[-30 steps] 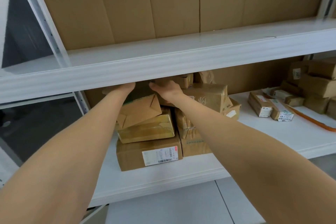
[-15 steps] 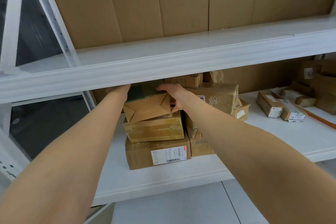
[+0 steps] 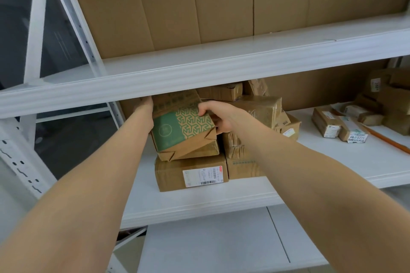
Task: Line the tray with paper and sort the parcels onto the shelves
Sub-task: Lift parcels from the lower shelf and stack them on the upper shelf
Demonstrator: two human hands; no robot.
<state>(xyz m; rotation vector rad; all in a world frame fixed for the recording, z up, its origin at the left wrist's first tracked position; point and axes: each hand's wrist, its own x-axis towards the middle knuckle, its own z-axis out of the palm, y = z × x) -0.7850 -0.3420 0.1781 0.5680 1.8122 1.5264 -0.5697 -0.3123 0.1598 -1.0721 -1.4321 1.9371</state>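
1. White steel upright at far left, carrying the rack. No tray and no lining paper in view, so judged to be in the sorting part of the task.
2. Left hand laid against the left side of the green-printed parcel, just under the lip of the upper shelf. Fingers hidden behind that lip and the parcel: cannot tell whether curled or flat. Probably bracing against a sideways slide.
3. Green-printed parcel: brown card, folded corner flaps, teal panel with a faint round mark, interlocking arrow pattern alongside. Tilted, front edge lower, on top of a stack on the middle shelf. Beneath it a taped box, only a sliver showing, then a labelled carton with barcode sticker facing out. Stack top close under the upper shelf, hence the tilt, by judgement.
4. Right hand gripping the parcel's right end, thumb over the top edge, fingers curled round the side. Two-handed hold, judged apt for a box in a tight gap.
5. Taped parcels touching the stack on its right, piled to similar height.
6. Further right, well apart, small labelled parcels in a loose row beside an orange strip on the same shelf.
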